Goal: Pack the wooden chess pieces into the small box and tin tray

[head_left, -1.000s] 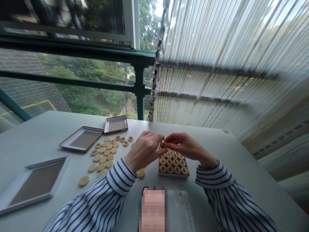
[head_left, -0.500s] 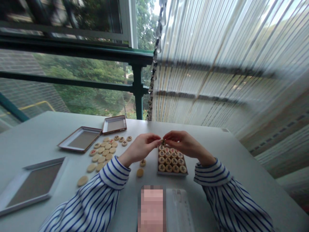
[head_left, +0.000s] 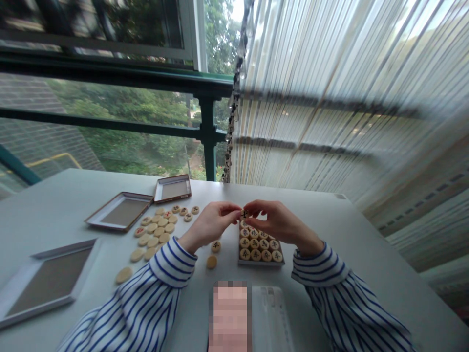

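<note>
A round wooden Chinese chess piece with a black character is pinched at the far left corner of a shallow box. My left hand has its thumb and fingertips against the piece's left side. From the right, the fingertips of my right hand close on the same piece. Below them, the box holds rows of chess pieces, most with black characters facing up. My right hand covers the box's far right part. Just left of the box lie a character-up piece and a blank-side-up piece.
Several loose chess pieces are spread left of my left hand, mostly blank side up. Beyond them lie a small tray, a larger one and a big one. A phone and a clear case are nearest me.
Both hands and the pinched piece have shifted very slightly left in view. The right fingers now reach further over the piece. Pieces in the box look unchanged.
</note>
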`<move>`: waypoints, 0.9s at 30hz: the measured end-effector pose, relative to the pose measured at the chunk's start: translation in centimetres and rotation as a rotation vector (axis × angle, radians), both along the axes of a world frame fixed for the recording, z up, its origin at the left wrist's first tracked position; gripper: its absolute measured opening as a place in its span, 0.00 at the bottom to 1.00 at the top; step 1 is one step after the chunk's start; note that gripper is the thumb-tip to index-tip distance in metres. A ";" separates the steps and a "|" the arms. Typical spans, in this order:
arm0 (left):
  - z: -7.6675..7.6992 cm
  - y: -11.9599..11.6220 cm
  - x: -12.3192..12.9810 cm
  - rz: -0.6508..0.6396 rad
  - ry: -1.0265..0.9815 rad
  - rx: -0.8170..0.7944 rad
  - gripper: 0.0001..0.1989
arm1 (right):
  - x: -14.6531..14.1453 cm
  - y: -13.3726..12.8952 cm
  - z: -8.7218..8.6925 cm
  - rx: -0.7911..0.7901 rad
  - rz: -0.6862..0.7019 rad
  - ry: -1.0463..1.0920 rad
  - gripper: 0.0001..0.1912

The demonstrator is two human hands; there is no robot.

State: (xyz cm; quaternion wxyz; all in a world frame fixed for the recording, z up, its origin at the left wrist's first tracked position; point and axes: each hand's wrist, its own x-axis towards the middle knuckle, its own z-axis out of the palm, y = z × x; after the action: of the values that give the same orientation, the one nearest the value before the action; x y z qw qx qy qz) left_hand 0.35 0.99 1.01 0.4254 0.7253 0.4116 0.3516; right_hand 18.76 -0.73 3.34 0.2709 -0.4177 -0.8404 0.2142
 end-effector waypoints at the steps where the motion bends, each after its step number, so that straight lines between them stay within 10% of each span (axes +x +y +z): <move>1: -0.1 0.0 0.0 0.000 -0.005 -0.005 0.10 | 0.0 0.0 0.0 0.024 -0.010 -0.019 0.10; 16: -1.2 0.3 -0.2 0.022 0.091 0.040 0.16 | 0.9 0.5 -0.4 0.135 -0.079 -0.264 0.11; 27: -1.1 -0.1 -0.6 0.144 0.577 0.397 0.15 | 1.7 0.9 -0.6 0.106 -0.112 -0.421 0.11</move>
State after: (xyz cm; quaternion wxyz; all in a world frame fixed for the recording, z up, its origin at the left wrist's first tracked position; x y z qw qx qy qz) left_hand -0.21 0.84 -0.05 0.1167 0.8324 0.4884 0.2346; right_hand 20.47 0.17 2.78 0.1226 -0.4846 -0.8639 0.0621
